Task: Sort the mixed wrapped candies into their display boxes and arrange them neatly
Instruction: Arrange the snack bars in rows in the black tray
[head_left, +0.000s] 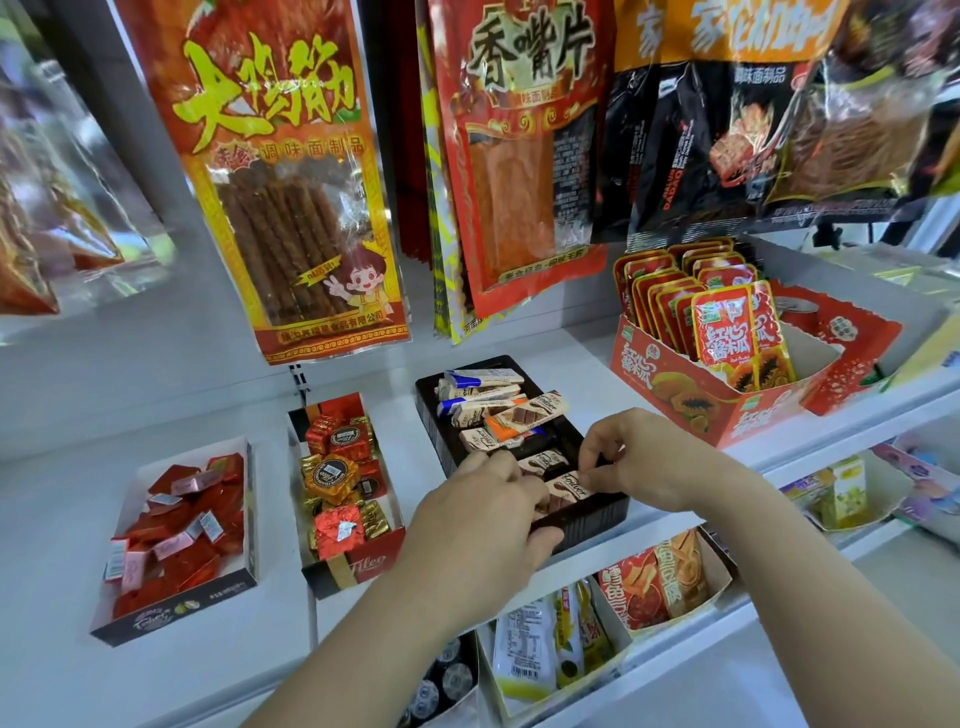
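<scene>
A dark brown display box (587, 514) on the white shelf holds several cream, blue and orange wrapped chocolate bars (483, 400). My left hand (483, 525) and my right hand (639, 457) meet over the box's front end, each pinching an end of a cream and brown wrapped bar (566, 491) that lies across the box. To the left, a red and gold box (363, 564) contains red and gold foil candies (332, 478). Further left, a white-walled box (171, 616) carries red squares and small pink wrapped candies (182, 525).
A red papaya snack carton (727, 415) stands at the right of the shelf (62, 519). Large snack bags (291, 176) hang from pegs above. Trays of packets (654, 582) sit on the lower shelf under my arms.
</scene>
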